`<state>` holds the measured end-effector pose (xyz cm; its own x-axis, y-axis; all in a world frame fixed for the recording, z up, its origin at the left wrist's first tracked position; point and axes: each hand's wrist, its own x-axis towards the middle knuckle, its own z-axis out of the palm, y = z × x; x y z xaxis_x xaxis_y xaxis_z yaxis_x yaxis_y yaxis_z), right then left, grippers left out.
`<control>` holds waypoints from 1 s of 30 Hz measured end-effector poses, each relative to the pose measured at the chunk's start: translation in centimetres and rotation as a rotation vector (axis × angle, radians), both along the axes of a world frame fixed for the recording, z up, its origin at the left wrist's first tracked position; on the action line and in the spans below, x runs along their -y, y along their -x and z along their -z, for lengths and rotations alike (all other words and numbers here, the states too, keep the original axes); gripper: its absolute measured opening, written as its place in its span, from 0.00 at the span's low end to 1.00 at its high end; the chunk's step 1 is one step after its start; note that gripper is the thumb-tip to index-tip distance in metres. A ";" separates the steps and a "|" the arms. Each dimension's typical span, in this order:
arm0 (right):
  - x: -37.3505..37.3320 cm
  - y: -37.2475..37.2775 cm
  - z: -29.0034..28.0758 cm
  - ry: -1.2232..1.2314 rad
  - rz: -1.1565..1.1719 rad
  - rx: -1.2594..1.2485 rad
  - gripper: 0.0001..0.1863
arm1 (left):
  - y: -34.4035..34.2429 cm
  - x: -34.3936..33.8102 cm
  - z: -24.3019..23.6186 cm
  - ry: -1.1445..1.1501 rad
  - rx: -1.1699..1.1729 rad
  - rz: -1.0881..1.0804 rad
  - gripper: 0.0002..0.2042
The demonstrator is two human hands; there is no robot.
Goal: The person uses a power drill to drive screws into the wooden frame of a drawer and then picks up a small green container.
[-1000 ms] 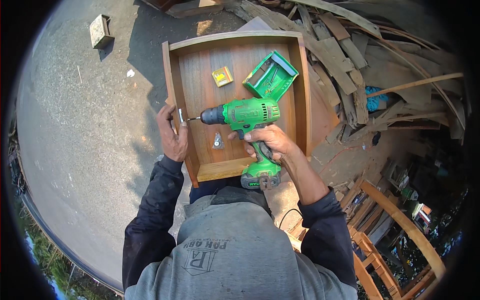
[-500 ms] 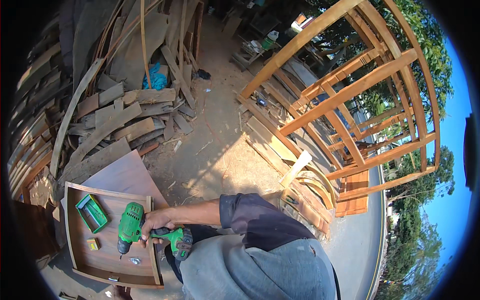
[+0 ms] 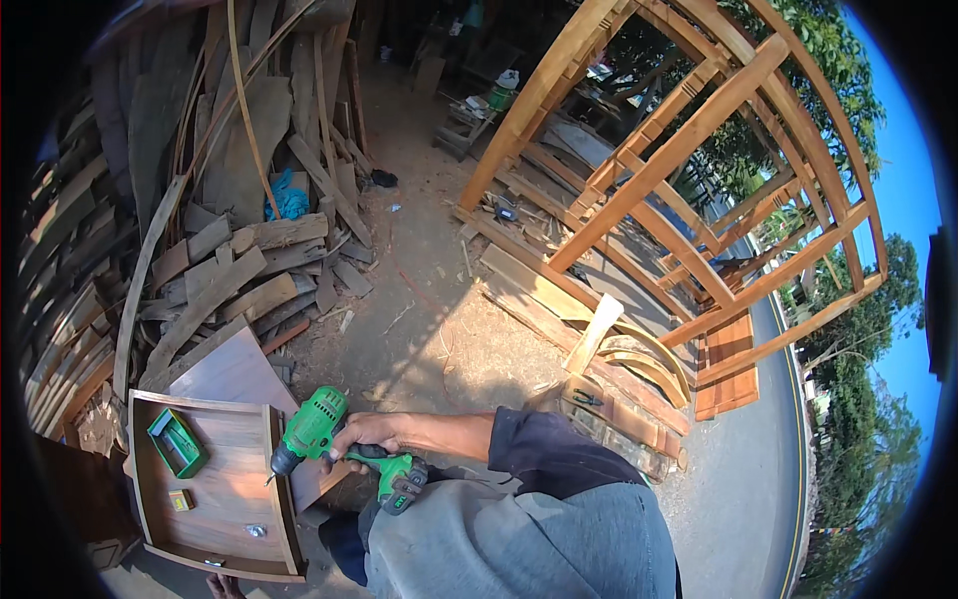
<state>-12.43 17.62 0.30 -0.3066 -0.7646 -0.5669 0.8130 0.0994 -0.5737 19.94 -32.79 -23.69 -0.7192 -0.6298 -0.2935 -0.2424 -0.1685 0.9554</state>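
My right hand (image 3: 361, 439) is wrapped round the handle of a green cordless drill (image 3: 315, 423). Its dark chuck and thin bit point down and left, over the right rail of a shallow wooden tray-like frame (image 3: 286, 489). Inside the frame lie an open green box (image 3: 180, 442), a small yellow box (image 3: 181, 500) and a small shiny item (image 3: 255, 530). A small silvery piece (image 3: 214, 562) sits by the lower rail. Just below that rail, a few fingers of my left hand (image 3: 226, 587) show at the picture's lower edge; the rest is cut off.
Beneath the frame's upper right corner lies a flat wooden panel (image 3: 235, 369). Scrap boards (image 3: 239, 290) are heaped at the left, with a blue cloth (image 3: 287, 197). A large timber frame (image 3: 639, 215) stands at the right, near curved wood pieces (image 3: 644, 369) and pliers (image 3: 584, 398). A road (image 3: 743, 479) runs beyond.
My right hand has carried the drill right and slightly up, from over the frame's inside to over its right rail. The view has shifted a little. More of my left fingers shows.
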 end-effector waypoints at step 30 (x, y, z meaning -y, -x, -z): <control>5.5 -15.5 -2.6 0.091 0.355 -0.065 0.18 | 2.5 -0.8 -0.9 -0.550 -0.038 -0.147 0.13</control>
<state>3.06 12.08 2.94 -0.5948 -0.6506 -0.4722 0.7494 -0.2361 -0.6186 17.44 -31.97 -22.83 -0.6520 -0.4858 -0.5821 -0.1459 -0.6730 0.7251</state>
